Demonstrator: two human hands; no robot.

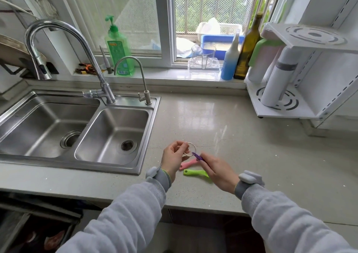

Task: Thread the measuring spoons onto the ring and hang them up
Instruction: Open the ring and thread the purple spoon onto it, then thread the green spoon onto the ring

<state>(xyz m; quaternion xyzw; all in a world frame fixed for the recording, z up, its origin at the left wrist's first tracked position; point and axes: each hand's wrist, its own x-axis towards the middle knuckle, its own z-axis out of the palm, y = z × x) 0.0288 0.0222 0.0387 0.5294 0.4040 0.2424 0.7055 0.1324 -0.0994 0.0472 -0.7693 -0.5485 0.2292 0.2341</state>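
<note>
My left hand (pixel 173 158) pinches a thin white ring (pixel 190 149) above the counter. My right hand (pixel 219 172) grips a purple measuring spoon (pixel 197 156), whose handle tip touches the ring's lower edge. A pink spoon (pixel 188 164) lies on the counter below the hands, partly hidden by them. Just in front of it lies a green spoon (pixel 194 172), its bowl end covered by my right hand.
A steel double sink (pixel 77 132) with two taps fills the left. A white shelf rack (pixel 286 105) with bottles stands at the right. On the window sill stand a soap bottle (pixel 119 49), a clear jug (pixel 203 58) and several bottles. The grey counter (pixel 232 136) stretches between them.
</note>
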